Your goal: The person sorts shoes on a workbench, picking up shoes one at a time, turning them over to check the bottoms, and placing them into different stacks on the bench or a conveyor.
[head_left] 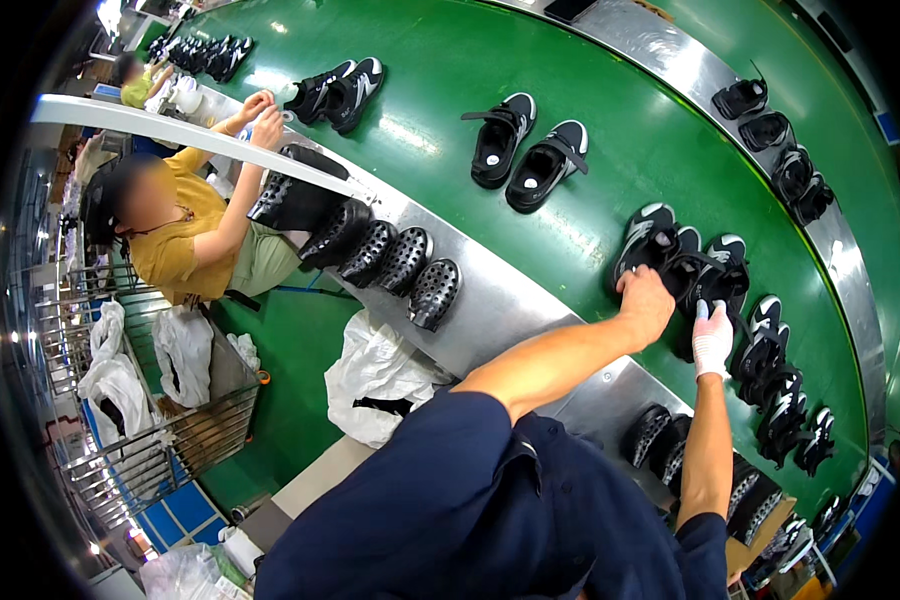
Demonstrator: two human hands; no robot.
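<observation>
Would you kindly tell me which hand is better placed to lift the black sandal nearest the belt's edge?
The left hand: it already rests on that black sandal, with a grip partly around it. The gloved right hand sits on the neighbouring sandal.

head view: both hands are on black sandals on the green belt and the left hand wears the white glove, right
Not quite. In the head view the white glove is on the right hand; the left hand is bare. The rest holds: both hands rest on the black sandals lying on the green belt.
</observation>
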